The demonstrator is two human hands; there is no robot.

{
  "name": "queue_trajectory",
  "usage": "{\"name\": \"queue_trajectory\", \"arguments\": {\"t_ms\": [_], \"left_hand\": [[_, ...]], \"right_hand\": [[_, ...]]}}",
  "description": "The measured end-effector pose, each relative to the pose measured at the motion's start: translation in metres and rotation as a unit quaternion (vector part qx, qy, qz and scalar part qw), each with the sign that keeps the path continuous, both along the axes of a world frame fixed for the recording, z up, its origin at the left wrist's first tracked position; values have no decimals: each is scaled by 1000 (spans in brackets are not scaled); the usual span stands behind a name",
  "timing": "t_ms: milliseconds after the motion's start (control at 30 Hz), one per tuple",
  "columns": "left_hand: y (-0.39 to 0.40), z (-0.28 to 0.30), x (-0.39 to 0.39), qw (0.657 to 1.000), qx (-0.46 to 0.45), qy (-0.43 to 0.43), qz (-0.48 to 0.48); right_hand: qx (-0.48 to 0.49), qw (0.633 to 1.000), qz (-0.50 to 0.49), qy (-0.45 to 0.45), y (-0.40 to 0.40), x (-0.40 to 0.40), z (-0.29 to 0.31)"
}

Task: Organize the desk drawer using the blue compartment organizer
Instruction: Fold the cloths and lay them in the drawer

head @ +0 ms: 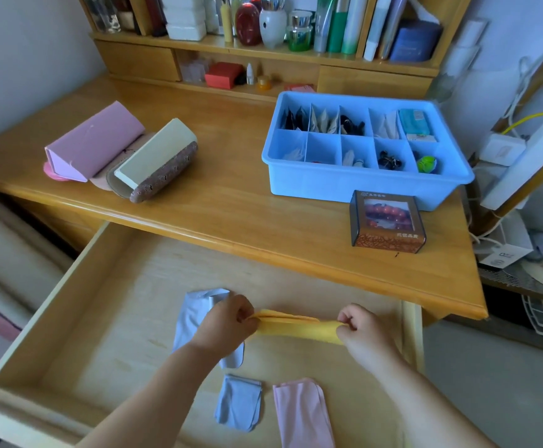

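This is a room in a home, at a personal desk. The light wooden desk (231,195) carries a matching wooden hutch shelf (263,50) at its far edge, crowded with upright books, white and green cosmetic jars (299,33) and a glossy red vase (247,24). A small red cardboard box (223,74) sits in the cubby below. To the right, a white power strip (522,163) with tangled cables lies on a side rack. Plain white walls stand behind.
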State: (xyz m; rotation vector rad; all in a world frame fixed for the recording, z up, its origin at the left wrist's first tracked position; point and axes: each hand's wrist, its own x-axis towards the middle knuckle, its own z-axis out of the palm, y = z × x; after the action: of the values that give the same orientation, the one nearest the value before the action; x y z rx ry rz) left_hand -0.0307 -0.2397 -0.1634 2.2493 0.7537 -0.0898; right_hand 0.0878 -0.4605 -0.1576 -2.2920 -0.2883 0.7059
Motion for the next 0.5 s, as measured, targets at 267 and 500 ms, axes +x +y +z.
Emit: {"name": "queue_trajectory", "arguments": {"t_ms": [267, 500], "left_hand": [[-36, 19, -33, 892, -359, -144, 235], [-56, 25, -51, 856, -333, -234, 319]], "right_hand": [[205, 973, -105, -11, -4, -24, 32], [190, 973, -103, -78, -4, -36, 50]]}}
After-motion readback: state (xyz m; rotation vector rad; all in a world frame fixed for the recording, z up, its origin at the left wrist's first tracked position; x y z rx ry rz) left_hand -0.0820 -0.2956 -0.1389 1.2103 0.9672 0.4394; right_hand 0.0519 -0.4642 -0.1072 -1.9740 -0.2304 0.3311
